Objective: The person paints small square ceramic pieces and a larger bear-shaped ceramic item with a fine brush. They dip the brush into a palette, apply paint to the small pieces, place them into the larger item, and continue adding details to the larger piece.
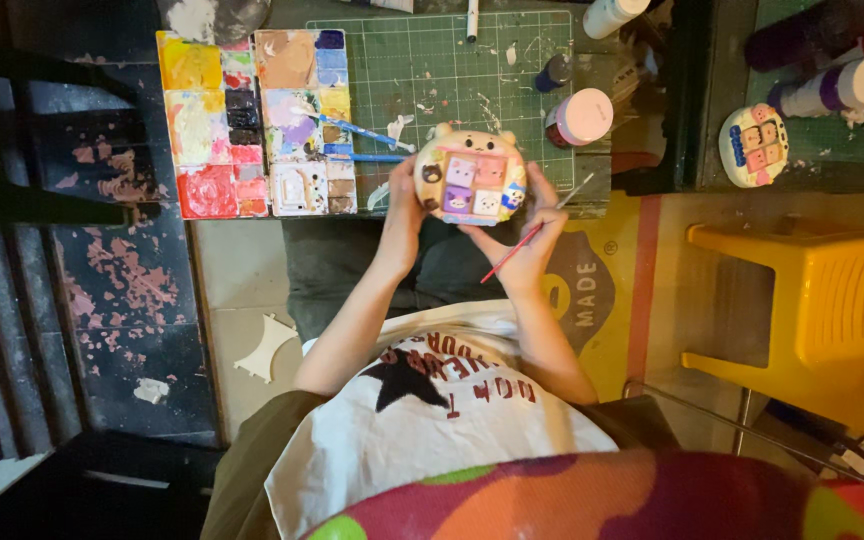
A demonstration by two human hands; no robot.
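Both my hands hold up a round painted figurine (470, 172) with small ears and a grid of little coloured squares on its face. My left hand (404, 215) grips its left side. My right hand (530, 228) supports its right and lower side and also pinches a thin red paintbrush (534, 232) that slants down to the left. The figurine hovers over the front edge of a green cutting mat (432, 70).
A paint palette (252, 120) full of mixed colours lies left of the mat, with blue brushes (352, 128) across it. Paint jars (580, 115) and bottles (837, 88) stand to the right, beside a second painted figurine (752, 145). A yellow plastic stool (822, 310) is at right.
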